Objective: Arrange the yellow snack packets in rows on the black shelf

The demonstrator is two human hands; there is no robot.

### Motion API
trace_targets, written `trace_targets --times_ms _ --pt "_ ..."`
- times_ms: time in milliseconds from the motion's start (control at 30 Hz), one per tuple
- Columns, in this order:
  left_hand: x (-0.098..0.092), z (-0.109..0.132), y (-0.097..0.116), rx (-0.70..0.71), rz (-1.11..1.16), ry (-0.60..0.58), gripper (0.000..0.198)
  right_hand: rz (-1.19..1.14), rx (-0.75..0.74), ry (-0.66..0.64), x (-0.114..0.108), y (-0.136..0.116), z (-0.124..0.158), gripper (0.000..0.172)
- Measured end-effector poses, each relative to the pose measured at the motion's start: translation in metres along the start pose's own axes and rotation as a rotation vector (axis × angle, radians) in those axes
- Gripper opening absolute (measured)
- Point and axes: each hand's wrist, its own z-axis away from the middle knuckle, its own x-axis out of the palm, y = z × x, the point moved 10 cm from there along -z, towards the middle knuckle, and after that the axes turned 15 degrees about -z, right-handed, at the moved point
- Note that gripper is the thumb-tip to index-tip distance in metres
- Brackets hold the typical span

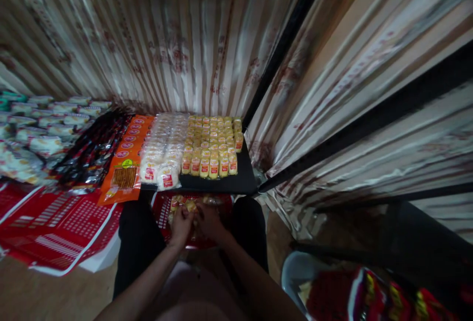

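Note:
Between my knees sits a red basket [161,211] holding small wrapped yellow cakes. My left hand [181,226] and my right hand [209,221] meet over it, fingers bent inward. A small yellow wrapped cake [191,206] is pinched between the fingertips of both hands. The exact grip is dim and partly hidden by the hands. Just ahead on the black shelf [236,183] stand rows of similar yellow wrapped cakes [213,166], with red and white labels on the front ones. Left of them are rows of white wrapped snacks [168,176].
An orange snack packet [125,163] overhangs the shelf edge, beside dark shiny packets [92,153] and white packs [44,144]. A larger red basket [66,227] stands low at left. A black post [273,70] rises at right. Red packets [399,301] and a pale tub [295,272] sit lower right.

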Motion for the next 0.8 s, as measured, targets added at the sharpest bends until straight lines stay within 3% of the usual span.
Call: trace_targets --times_ms 200,433,667,800 --pt "-0.020 0.023 0.088 0.257 -0.029 0.041 0.017 -0.164 -0.162 0.179 -0.058 -0.029 0.011 0.030" --pt "-0.018 0.029 0.171 0.459 0.023 -0.016 0.033 -0.171 -0.234 0.415 -0.121 -0.046 0.015 0.043" --pt "0.003 0.023 0.250 0.646 -0.035 -0.108 0.036 -0.101 -0.275 0.696 -0.179 -0.054 0.012 0.044" --pt "0.018 0.013 0.285 0.767 -0.086 -0.090 0.033 -0.064 -0.262 0.815 -0.201 -0.047 0.005 0.046"
